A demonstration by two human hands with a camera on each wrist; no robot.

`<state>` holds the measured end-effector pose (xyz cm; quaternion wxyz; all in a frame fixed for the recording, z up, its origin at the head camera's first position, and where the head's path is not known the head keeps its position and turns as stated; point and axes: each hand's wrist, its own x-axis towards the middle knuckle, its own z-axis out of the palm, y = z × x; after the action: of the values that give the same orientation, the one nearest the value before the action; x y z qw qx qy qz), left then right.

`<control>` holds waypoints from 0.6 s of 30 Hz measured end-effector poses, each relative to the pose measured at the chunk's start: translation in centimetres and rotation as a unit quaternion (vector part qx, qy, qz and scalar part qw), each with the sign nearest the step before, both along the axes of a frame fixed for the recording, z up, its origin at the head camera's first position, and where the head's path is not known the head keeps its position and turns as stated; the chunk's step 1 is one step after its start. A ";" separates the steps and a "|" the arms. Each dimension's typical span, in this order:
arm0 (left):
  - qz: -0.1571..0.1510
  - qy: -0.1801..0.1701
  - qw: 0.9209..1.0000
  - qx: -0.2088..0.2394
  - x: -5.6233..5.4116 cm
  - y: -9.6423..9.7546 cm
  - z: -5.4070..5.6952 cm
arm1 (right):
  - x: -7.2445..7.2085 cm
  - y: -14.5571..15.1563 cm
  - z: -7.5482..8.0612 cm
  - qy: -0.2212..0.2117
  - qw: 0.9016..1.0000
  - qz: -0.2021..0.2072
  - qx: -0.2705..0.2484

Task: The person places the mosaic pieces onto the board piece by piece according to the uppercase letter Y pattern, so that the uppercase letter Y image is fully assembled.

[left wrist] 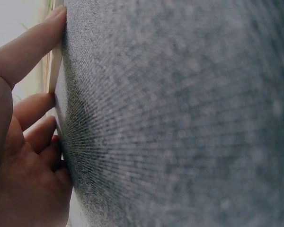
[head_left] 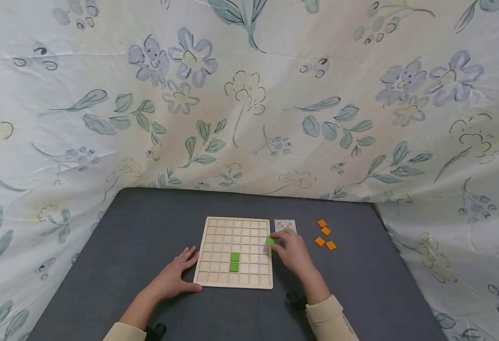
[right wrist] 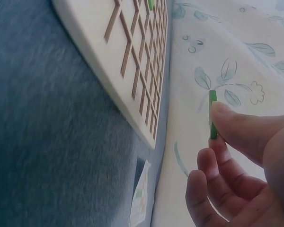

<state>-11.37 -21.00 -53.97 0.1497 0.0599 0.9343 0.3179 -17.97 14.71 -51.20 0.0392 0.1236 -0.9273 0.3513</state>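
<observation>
A pale wooden grid board (head_left: 215, 244) lies on the dark table, with two green square tiles (head_left: 234, 266) set one above the other in its lower middle cells. My right hand (head_left: 293, 250) pinches a third green tile (right wrist: 213, 115) between thumb and fingertip, over the board's right edge in the head view. At the board's lower left, my left hand (head_left: 173, 276) rests with spread fingers, thumb at the bottom corner and fingertips along the left edge. The left wrist view shows the left thumb (left wrist: 33, 45) against the board's side.
Several orange square tiles (head_left: 319, 241) lie loose to the right on the dark table (head_left: 147, 227). A small printed pattern card (head_left: 284, 224) sits beside the board's upper right corner, partly behind the right hand. A floral cloth (head_left: 249, 118) hangs around the table's back and sides.
</observation>
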 end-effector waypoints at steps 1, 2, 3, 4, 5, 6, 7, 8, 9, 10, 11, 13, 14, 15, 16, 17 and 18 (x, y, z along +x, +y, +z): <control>-0.002 0.000 1.000 0.000 -0.1 0.0 0.0 | 0.0 -0.1 0.0 0.001 1.000 0.002 0.000; -0.002 0.000 1.000 0.000 -0.1 0.0 0.0 | -0.1 -0.3 0.0 -0.001 1.000 0.003 -0.001; -0.003 -0.001 1.000 0.001 -0.2 0.0 0.0 | -0.1 -0.4 0.0 -0.003 1.000 0.006 -0.002; -0.003 -0.002 1.000 0.001 -0.2 0.1 0.0 | -0.1 -0.6 0.0 -0.005 1.000 0.008 -0.002; -0.003 -0.003 1.000 0.001 -0.2 0.1 0.0 | -0.1 -0.7 0.0 -0.006 1.000 0.011 -0.003; -0.003 -0.004 1.000 0.001 -0.2 0.1 0.0 | -0.1 -0.9 0.0 -0.006 1.000 0.014 -0.003; -0.003 -0.005 1.000 0.001 -0.2 0.1 0.0 | -0.2 -1.1 0.1 -0.006 1.000 0.016 -0.003; -0.002 -0.005 1.000 0.001 -0.2 0.0 0.0 | -0.2 -1.3 0.1 -0.007 1.000 0.017 -0.002; -0.003 -0.005 1.000 0.002 -0.3 0.0 0.1 | -0.2 -1.4 0.1 -0.007 1.000 0.019 -0.003; -0.003 -0.004 1.000 0.003 -0.3 0.0 0.1 | -0.2 -1.6 0.1 -0.007 1.000 0.022 -0.002; -0.003 -0.004 1.000 0.003 -0.3 0.0 0.1 | -0.2 -1.8 0.2 -0.008 1.000 0.024 -0.005; -0.005 -0.003 1.000 0.003 -0.3 0.0 0.2 | -0.3 -2.3 0.2 -0.012 1.000 0.028 -0.006; -0.006 -0.002 1.000 0.004 -0.4 -0.1 0.2 | -0.4 -2.5 0.3 -0.015 0.999 0.031 -0.009; -0.007 -0.002 1.000 0.004 -0.4 -0.1 0.2 | -0.5 -2.7 0.3 -0.016 0.999 0.037 -0.010; -0.008 -0.001 1.000 0.003 -0.4 -0.1 0.2 | -0.5 -2.9 0.3 -0.018 0.999 0.041 -0.011; -0.008 0.000 1.000 0.004 -0.4 -0.1 0.2 | -0.6 -3.1 0.3 -0.022 0.999 0.044 -0.014; -0.009 0.002 1.000 0.004 -0.5 -0.1 0.2 | -0.6 -3.3 0.3 -0.024 0.998 0.048 -0.011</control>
<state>-11.85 -21.14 -53.74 0.1504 0.0698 0.9328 0.3199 -18.60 11.39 -50.86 0.0013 0.1594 -0.9169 0.3660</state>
